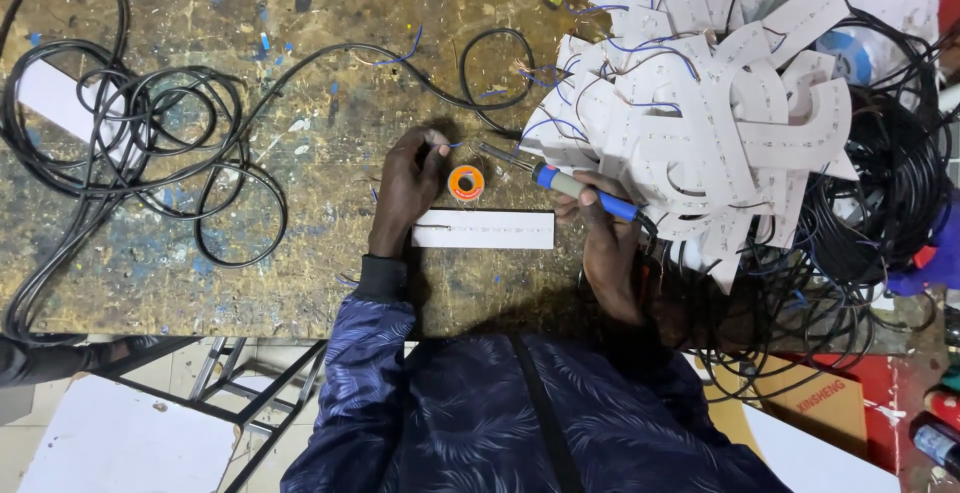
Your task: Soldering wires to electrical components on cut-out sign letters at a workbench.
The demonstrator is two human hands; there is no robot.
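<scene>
Worn wooden surface [330,283], scuffed and flecked with blue and white paint, seen from above; metal frame legs and pale floor show below its near edge.

Far left: a tangle of black cable [130,123] in loose loops, one strand running right across the surface towards the centre. A white sheet [50,93] lies partly under the loops.

Centre left: the left hand [408,188], fingers curled, tips pinched together on something small near the end of a thin wire; what it grips is too small to tell. The hand rests at the left end of a white rectangular strip [484,229], which lies flat on the surface, lengthwise left to right, directly in front of the person.

Centre: an orange spool [466,183], lying flat just above the strip, between the two hands.

Centre right: the right hand [605,243], closed around the blue handle of a soldering iron [560,181]; the metal tip points left and up, ending above and to the right of the spool, apart from the strip.

Right: a heap of white letter-shaped pieces [720,103] strung with thin blue wires, stacked high. Beside and beneath them, a mass of coiled black wire [880,213].

Bottom: dark blue patterned sleeves [400,393] of the person's jacket. Lower right corner: a brown cardboard box [825,403].
</scene>
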